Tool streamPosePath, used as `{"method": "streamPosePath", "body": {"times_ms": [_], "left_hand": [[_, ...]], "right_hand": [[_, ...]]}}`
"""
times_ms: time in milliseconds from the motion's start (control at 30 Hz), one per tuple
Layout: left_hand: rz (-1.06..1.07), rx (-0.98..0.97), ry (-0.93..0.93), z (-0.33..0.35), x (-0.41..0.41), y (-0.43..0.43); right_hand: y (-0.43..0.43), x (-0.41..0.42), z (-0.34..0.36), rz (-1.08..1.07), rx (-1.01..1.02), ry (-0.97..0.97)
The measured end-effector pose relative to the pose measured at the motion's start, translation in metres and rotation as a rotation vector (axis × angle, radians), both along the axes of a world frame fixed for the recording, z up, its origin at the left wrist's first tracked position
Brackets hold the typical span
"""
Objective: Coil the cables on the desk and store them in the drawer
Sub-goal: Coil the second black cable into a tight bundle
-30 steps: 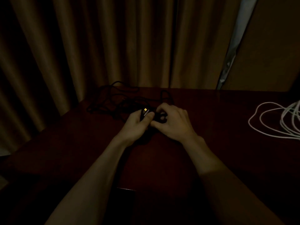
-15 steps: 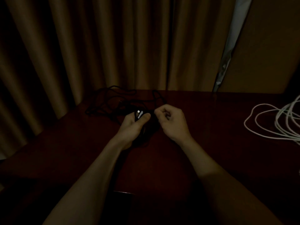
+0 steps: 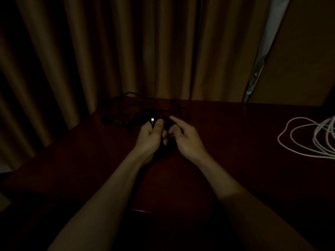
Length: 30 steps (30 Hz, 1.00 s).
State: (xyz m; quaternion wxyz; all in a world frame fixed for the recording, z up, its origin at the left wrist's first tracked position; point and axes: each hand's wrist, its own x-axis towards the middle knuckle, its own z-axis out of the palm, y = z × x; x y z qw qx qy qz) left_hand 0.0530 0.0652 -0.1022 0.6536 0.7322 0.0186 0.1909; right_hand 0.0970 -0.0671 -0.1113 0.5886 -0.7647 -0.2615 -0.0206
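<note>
My left hand (image 3: 150, 136) pinches the black cable (image 3: 126, 113) near its plug (image 3: 152, 119) to anchor the coil, while my right hand (image 3: 184, 137), fingers loosely spread, reaches for slack tangled on the desk (image 3: 235, 178).

You grip a thin black cable (image 3: 126, 115), silver-tipped; right of your grip, a looped white cable (image 3: 301, 118) on a dark reddish wooden desk (image 3: 235, 142).

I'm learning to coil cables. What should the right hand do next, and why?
Probably the right hand should pinch the black cable just beyond the left hand and bring a loop back to it. The left hand grips the plug end. The right is open, forefinger stretched toward the cable, which lies uncoiled on the desk.
</note>
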Motion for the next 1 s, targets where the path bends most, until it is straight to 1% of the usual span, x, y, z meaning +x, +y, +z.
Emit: {"method": "streamPosePath", "body": {"times_ms": [133,200,267,333,400,467,533,633,700,867,1000], "left_hand": [[0.02,-0.18,-0.021,0.005,-0.001,0.003],[0.036,-0.227,-0.041,0.006,0.0,0.006],[0.069,-0.196,-0.055,0.004,0.002,0.007],[0.101,-0.094,-0.077,0.0,0.004,0.008],[0.097,-0.022,-0.108,-0.001,0.004,0.006],[0.084,0.005,-0.115,-0.001,0.004,0.004],[0.073,0.005,-0.101,0.002,0.001,0.0],[0.063,-0.064,-0.06,0.002,0.001,0.0],[0.076,-0.09,-0.032,0.0,0.002,0.001],[0.106,-0.025,-0.085,-0.005,0.003,0.003],[0.142,-0.071,-0.079,-0.004,0.005,0.008]], "right_hand": [[-0.005,0.002,-0.001,0.021,-0.057,-0.04],[-0.005,0.002,-0.001,0.01,-0.081,-0.099],[-0.004,0.001,-0.001,-0.017,-0.077,-0.186],[-0.002,-0.004,-0.001,-0.009,-0.057,-0.247],[0.001,-0.011,0.0,0.025,-0.052,-0.293],[0.002,-0.014,-0.001,0.039,-0.061,-0.333],[0.002,-0.014,-0.001,0.042,-0.056,-0.359],[0.004,-0.015,-0.002,0.076,-0.046,-0.382],[0.006,-0.015,-0.004,0.097,-0.097,-0.398],[0.004,-0.011,-0.006,0.158,-0.274,-0.334],[-0.002,-0.009,-0.007,0.14,-0.23,-0.347]]}}
